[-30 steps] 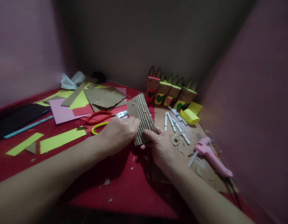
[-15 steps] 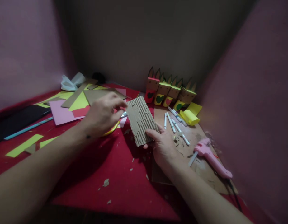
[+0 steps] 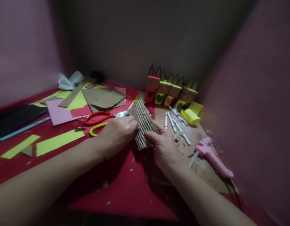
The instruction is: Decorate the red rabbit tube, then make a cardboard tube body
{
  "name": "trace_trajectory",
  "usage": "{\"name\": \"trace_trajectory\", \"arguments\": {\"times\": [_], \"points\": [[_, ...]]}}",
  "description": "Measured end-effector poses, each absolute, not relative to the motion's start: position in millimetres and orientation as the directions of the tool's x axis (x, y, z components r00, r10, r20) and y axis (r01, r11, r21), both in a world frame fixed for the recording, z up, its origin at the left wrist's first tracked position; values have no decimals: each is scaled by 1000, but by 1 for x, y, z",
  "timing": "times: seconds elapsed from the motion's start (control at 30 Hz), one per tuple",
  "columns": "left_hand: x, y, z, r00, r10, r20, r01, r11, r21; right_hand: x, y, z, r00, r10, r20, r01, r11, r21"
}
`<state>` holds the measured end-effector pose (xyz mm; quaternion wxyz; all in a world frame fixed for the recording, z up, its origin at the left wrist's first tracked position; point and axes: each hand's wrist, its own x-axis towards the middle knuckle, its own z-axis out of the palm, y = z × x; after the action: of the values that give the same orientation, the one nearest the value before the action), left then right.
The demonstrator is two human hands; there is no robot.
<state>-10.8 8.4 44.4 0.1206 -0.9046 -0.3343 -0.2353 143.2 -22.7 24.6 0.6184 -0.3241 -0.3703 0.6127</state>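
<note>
And now the left hand [image 3: 116, 133] is pinching the ridged brown cardboard rectangle [image 3: 143, 121] again, so both are gripping it, the right hand [image 3: 167, 152] clamping with its thumb.

On the counter [image 3: 128, 191], scissors [image 3: 100, 117] are located left of the cardboard piece [image 3: 143, 124]; paper strips [image 3: 59, 143] are placed farther left. A plastic bag [image 3: 66, 82] is noted at rear left. Markers [image 3: 181, 132] are laid on a board [image 3: 161, 113] at right, figures [image 3: 160, 98] lined up behind, a glue gun [image 3: 214, 159] positioned before them to the right.
</note>
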Motion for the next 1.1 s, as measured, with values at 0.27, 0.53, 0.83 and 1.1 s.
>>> {"name": "trace_trajectory", "arguments": {"times": [0.27, 0.53, 0.83, 1.1], "points": [[-2, 0, 46, 725, 426, 540, 654, -673, -347, 143, -23, 23, -43, 996, 79, -518, 46, -854], [-17, 19, 49, 612, 466, 638, 630, -776, -38, 146, -19, 24, 8, 1000, -28, -525, -20, -851], [-13, 19, 43, 618, 570, 541, 673, -740, 10, 148, -19, 21, -36, 999, 19, -489, -1, -872], [-39, 39, 73, -11, 836, 549, 842, -289, 457, 149, -19, 24, 38, 997, -62, -471, -36, -881]]}}
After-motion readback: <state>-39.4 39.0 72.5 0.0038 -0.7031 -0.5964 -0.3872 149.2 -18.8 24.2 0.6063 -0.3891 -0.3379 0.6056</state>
